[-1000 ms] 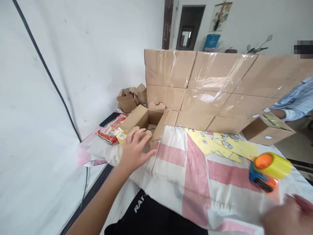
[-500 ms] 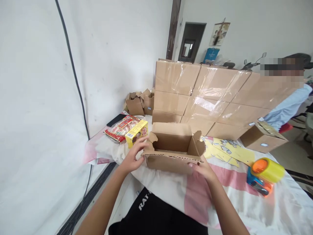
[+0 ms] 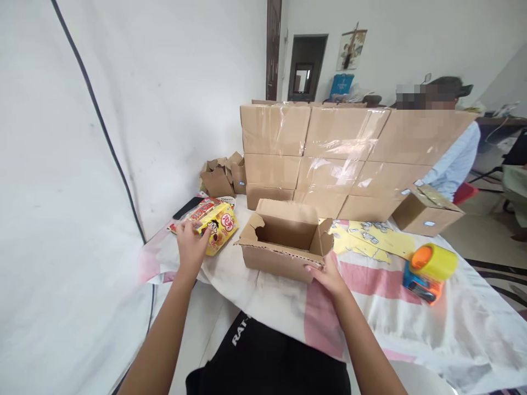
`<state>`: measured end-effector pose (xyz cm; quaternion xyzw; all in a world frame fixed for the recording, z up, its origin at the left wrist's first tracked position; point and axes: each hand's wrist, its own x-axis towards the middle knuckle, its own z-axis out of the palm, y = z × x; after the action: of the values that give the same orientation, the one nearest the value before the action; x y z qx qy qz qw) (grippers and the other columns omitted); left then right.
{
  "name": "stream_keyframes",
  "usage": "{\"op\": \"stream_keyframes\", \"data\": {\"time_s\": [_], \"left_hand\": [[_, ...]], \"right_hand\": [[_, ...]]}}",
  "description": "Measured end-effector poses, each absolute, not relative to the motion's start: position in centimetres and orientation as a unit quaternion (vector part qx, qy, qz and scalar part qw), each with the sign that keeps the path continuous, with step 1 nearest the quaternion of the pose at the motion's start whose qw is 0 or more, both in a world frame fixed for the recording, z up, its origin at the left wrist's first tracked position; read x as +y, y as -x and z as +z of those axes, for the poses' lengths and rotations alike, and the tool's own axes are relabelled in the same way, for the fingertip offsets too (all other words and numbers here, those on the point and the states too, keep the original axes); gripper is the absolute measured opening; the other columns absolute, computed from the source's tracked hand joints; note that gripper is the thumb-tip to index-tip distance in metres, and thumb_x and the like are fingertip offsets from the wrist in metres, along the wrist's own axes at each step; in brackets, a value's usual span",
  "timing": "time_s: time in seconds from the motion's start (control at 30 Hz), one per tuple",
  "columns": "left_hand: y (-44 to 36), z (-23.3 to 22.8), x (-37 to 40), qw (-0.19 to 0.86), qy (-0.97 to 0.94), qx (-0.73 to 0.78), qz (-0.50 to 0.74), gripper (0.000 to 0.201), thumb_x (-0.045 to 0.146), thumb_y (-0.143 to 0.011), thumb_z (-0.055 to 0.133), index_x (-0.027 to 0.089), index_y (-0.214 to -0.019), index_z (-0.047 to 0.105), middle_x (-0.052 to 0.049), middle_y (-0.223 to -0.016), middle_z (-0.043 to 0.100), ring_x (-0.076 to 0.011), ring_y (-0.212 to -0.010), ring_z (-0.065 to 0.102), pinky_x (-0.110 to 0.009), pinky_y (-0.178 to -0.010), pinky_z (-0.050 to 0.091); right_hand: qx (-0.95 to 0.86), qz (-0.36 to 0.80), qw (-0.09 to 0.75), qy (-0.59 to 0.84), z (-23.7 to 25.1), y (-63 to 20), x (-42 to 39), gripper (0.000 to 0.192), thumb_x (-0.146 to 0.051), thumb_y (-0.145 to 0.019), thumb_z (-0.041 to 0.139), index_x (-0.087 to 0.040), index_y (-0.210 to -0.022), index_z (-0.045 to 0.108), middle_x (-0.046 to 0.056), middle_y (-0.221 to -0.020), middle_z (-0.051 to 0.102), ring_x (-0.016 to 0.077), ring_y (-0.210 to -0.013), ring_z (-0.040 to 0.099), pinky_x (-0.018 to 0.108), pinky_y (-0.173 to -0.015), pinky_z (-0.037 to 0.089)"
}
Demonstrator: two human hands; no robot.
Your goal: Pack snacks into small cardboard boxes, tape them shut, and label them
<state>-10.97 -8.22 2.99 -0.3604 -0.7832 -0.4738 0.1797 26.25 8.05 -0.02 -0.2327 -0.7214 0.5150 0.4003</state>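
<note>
Yellow snack box (image 3: 217, 235), printed card with a cartoon face, lies tilted on the pink-checked tablecloth (image 3: 370, 307), long axis slanting up to the right, gripped by the left hand (image 3: 190, 247). Right hand (image 3: 328, 274) pinches the open corrugated carton (image 3: 284, 241) beside it.

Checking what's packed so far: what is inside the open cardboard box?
The open cardboard box shows only bare inner walls; its near wall hides the floor. The left hand grips the yellow snack box outside it.
</note>
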Motion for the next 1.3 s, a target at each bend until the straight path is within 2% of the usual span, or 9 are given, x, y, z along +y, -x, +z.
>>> {"op": "stream_keyframes", "data": {"time_s": [0.17,0.27,0.37,0.47,0.73,0.9,1.1,1.2,1.3], "left_hand": [[10.5,9.1,-7.6,0.23,0.41,-0.628,-0.62,0.033,0.044,-0.085,0.072,0.024,-0.091,0.046,-0.009,-0.115,0.054,-0.0258,-0.12,0.062,-0.047,-0.101,0.056],[9.3,14.2,-6.1,0.176,0.501,-0.493,-0.689,0.041,0.037,-0.081,0.079,0.025,-0.085,0.04,-0.005,-0.11,0.057,-0.0256,-0.121,0.065,-0.049,-0.104,0.056],[6.6,17.2,-4.3,0.088,0.617,-0.435,-0.65,0.041,0.032,-0.082,0.081,0.024,-0.085,0.041,-0.006,-0.124,0.057,-0.0285,-0.129,0.062,-0.051,-0.106,0.055],[3.5,16.8,-2.9,0.012,0.734,-0.418,-0.536,0.033,0.029,-0.086,0.077,0.022,-0.084,0.044,-0.01,-0.132,0.056,-0.0293,-0.137,0.056,-0.051,-0.11,0.051],[0.5,13.1,-1.4,-0.166,0.793,-0.512,-0.284,0.013,0.029,-0.095,0.06,0.024,-0.095,0.047,-0.009,-0.125,0.053,-0.0229,-0.116,0.062,-0.038,-0.094,0.054],[0.5,12.9,-0.7,-0.152,0.778,-0.499,-0.35,0.022,0.031,-0.095,0.061,0.024,-0.087,0.042,-0.008,-0.124,0.052,-0.0245,-0.13,0.055,-0.04,-0.106,0.047],[1.2,12.9,0.8,-0.201,0.818,-0.501,-0.2,0.016,0.033,-0.095,0.059,0.022,-0.084,0.055,-0.006,-0.118,0.066,-0.0253,-0.122,0.062,-0.04,-0.102,0.05],[2.5,13.7,0.9,-0.134,0.837,-0.498,-0.182,0.017,0.035,-0.099,0.053,0.025,-0.098,0.067,-0.003,-0.115,0.071,-0.0253,-0.134,0.055,-0.046,-0.118,0.038],[4.3,14.0,0.7,-0.038,0.817,-0.544,-0.187,0.032,0.038,-0.103,0.043,0.024,-0.102,0.072,-0.006,-0.123,0.07,-0.0252,-0.135,0.053,-0.046,-0.118,0.038]], "right_hand": [[-0.717,0.514,0.414,0.224,0.1,-26.2,8.2,0.09,-0.064,-0.076,0.079,-0.024,-0.148,0.045,0.015,-0.136,0.063,0.0369,-0.137,0.054,0.053,-0.112,0.049],[-0.716,0.516,0.416,0.222,0.1,-26.3,8.3,0.088,-0.063,-0.076,0.079,-0.024,-0.148,0.045,0.015,-0.138,0.062,0.037,-0.139,0.052,0.053,-0.112,0.048],[-0.721,0.518,0.405,0.218,0.3,-26.5,8.3,0.088,-0.059,-0.077,0.08,-0.024,-0.149,0.044,0.016,-0.143,0.059,0.0373,-0.142,0.049,0.053,-0.113,0.047],[-0.722,0.525,0.399,0.21,0.3,-26.7,8.3,0.089,-0.057,-0.078,0.079,-0.023,-0.151,0.042,0.017,-0.148,0.055,0.038,-0.145,0.046,0.053,-0.115,0.045],[-0.719,0.538,0.398,0.189,-0.9,-26.5,8.8,0.111,-0.05,-0.069,0.09,-0.026,-0.16,0.031,0.017,-0.157,0.046,0.0384,-0.151,0.037,0.054,-0.121,0.038],[-0.707,0.542,0.412,0.188,-0.8,-26.5,8.7,0.11,-0.05,-0.069,0.09,-0.028,-0.16,0.032,0.016,-0.157,0.047,0.0381,-0.148,0.042,0.053,-0.119,0.042],[-0.713,0.532,0.425,0.17,-0.7,-26.5,8.7,0.112,-0.047,-0.072,0.089,-0.029,-0.163,0.026,0.012,-0.161,0.042,0.0365,-0.154,0.032,0.055,-0.125,0.033],[-0.723,0.511,0.425,0.189,-0.9,-26.7,8.8,0.104,-0.05,-0.076,0.085,-0.028,-0.161,0.03,0.013,-0.156,0.048,0.0383,-0.151,0.036,0.058,-0.123,0.034],[-0.731,0.488,0.433,0.2,-0.9,-26.8,8.9,0.097,-0.052,-0.075,0.084,-0.027,-0.157,0.038,0.013,-0.152,0.052,0.0395,-0.151,0.036,0.059,-0.121,0.036]]}}
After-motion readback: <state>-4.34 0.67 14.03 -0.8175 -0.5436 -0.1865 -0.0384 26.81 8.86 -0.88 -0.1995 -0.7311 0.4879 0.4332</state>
